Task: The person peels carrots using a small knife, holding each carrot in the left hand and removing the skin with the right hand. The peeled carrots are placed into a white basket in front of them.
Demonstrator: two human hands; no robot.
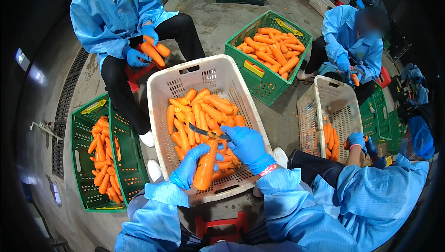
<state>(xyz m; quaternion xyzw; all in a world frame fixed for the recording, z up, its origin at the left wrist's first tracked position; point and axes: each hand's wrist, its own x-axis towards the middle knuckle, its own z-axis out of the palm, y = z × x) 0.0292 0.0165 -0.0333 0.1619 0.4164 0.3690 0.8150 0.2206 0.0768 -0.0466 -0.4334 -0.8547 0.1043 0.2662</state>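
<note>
Our left hand (pixel 191 165), in a blue glove, is closed around a big carrot (pixel 206 165), holding it upright over the near end of the white crate (pixel 160 113). Our right hand (pixel 249 146) is wrapped on the handle of a knife (pixel 203 132), its dark blade lying across the carrot's top and pointing left. The crate below is part full of carrots. A green crate (pixel 79 168) of carrots sits on the floor to our left, another green one (pixel 252 73) beyond the white crate. Other people in blue coats sit around, handling carrots too
</note>
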